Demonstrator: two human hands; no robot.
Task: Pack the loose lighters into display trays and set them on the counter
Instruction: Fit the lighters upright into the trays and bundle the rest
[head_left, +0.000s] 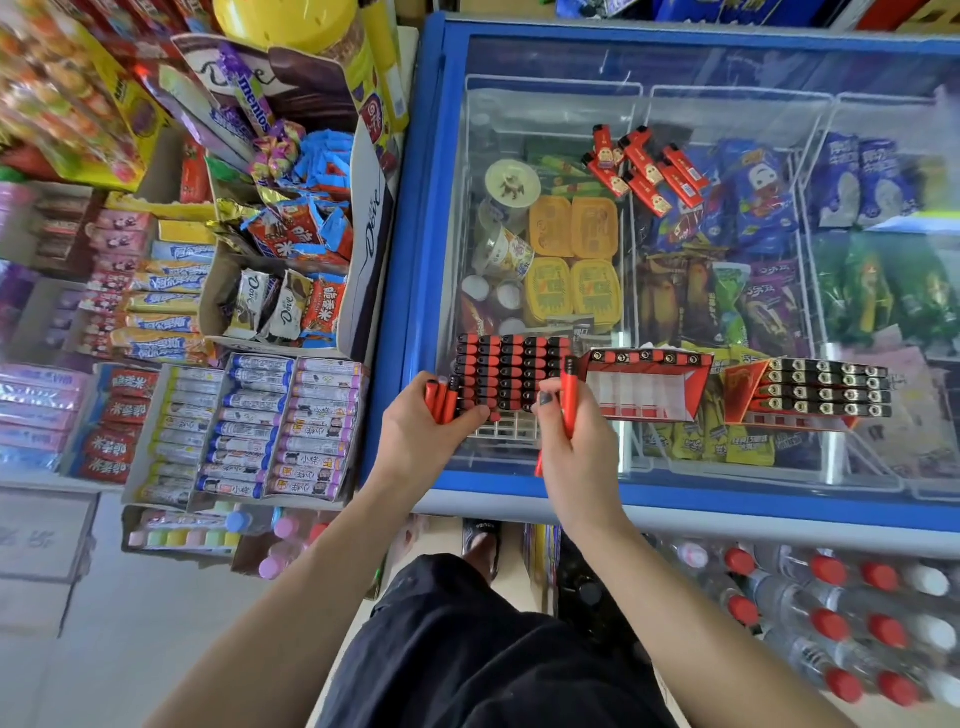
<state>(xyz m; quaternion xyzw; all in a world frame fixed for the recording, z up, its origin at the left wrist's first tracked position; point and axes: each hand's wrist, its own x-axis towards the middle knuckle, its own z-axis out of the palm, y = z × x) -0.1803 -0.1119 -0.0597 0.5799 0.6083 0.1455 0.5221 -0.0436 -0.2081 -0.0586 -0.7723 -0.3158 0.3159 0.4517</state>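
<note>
A display tray (511, 428) lies on the freezer's glass lid, its rows mostly filled with red and black lighters (511, 371). My left hand (423, 434) grips a bundle of red lighters (440, 400) at the tray's left edge. My right hand (569, 431) holds one red lighter (570, 395) upright at the tray's right side. Several loose red lighters (647, 169) lie scattered farther back on the glass. An almost empty red tray (647, 384) stands to the right, and beyond it a full tray (821, 389).
The blue-framed chest freezer (410, 218) holds ice creams under its glass. Boxes of sweets and chocolate (291, 249) crowd the shelves at left. Bottled water with red caps (831, 613) sits on the floor at lower right, beside my feet.
</note>
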